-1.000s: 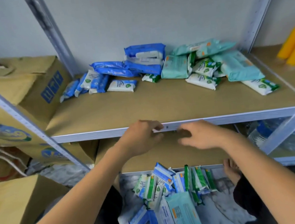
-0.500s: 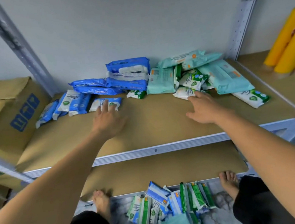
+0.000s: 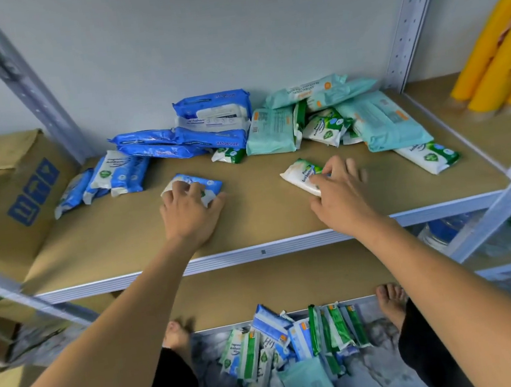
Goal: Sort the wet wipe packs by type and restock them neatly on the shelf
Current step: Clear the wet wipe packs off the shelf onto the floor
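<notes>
**A:** What is the left hand doing?

**B:** The left hand (image 3: 191,211) grips a small blue-and-white plastic wipe pack (image 3: 211,184). Its fingers curl over the top and the thumb sits against the pack's right end. The pack lies flat on the brown shelf board (image 3: 267,220), in front of the stack of large dark-blue wipe packs (image 3: 214,118) and slightly to its left.

**A:** And the right hand?

**B:** The right hand (image 3: 340,196) is to the front right of that stack. It holds a small green-and-white plastic wipe pack (image 3: 299,174) by its near end, thumb and fingers closed on it. The fingers are blurred, so the exact grip is hard to read. This pack also rests on the board.

**A:** What sits around the stack?

**B:** Just left of it, a row of small blue-and-white packs (image 3: 115,174) leans together. At its front right corner lies another small green pack (image 3: 229,155). To its right is a heap of large pale teal packs (image 3: 389,120) with small green ones among them. A lone green-and-white pack (image 3: 428,157) lies at the heap's far side.

**A:** Anything beyond the board?

**B:** A brown cardboard box with blue print (image 3: 9,196) stands far left of the stack, and yellow rolls (image 3: 495,70) stand far right. Well below and in front of it, a mixed pile of wipe packs (image 3: 296,341) lies on the floor between the person's bare feet.
</notes>
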Demonstrator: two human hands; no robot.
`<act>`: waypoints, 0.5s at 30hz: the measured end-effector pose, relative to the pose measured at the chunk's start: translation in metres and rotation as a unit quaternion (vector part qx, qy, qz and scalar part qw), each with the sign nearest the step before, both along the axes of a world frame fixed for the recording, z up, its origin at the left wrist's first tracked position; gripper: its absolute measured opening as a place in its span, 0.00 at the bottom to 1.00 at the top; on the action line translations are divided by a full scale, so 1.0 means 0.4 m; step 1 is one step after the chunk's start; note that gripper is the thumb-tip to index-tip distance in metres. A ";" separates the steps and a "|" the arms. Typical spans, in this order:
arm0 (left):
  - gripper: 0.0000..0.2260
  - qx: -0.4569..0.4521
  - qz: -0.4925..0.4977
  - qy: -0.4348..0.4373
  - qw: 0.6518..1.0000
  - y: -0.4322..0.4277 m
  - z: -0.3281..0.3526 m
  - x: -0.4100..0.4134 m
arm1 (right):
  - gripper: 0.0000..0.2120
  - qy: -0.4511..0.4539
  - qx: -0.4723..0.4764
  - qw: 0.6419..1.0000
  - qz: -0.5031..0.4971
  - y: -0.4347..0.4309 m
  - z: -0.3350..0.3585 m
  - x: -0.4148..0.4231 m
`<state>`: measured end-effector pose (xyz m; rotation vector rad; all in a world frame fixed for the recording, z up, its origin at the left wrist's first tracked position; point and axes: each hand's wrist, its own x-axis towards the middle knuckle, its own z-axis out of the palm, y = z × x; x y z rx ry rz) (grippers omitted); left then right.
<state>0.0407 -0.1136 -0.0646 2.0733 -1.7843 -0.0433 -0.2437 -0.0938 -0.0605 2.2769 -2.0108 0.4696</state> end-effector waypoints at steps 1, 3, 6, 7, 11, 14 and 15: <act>0.24 -0.029 -0.014 0.037 0.999 0.016 -0.007 -0.001 | 0.14 -0.015 -0.006 1.000 -0.007 0.012 -0.007 0.004; 0.19 -0.079 -0.028 0.104 0.991 0.060 -0.019 -0.005 | 0.13 -0.069 0.023 0.997 -0.008 0.035 -0.017 0.012; 0.18 -0.125 -0.028 0.129 0.983 0.136 -0.028 -0.022 | 0.11 -0.128 0.060 0.990 0.007 0.071 -0.018 0.025; 0.17 -0.134 -0.029 0.135 0.981 0.158 -0.030 -0.028 | 0.11 -0.123 0.049 0.991 0.006 0.084 -0.017 0.029; 0.13 -0.127 -0.022 0.163 0.978 0.226 -0.034 -0.048 | 0.11 -0.092 -0.003 0.996 -0.001 0.145 -0.014 0.061; 0.20 -0.120 -0.034 0.177 0.976 0.284 -0.046 -0.057 | 0.11 -0.104 -0.067 0.992 -0.007 0.200 -0.041 0.090; 0.21 -0.124 -0.039 0.183 0.974 0.306 -0.053 -0.061 | 0.11 -0.122 -0.090 0.988 -0.013 0.220 -0.054 0.100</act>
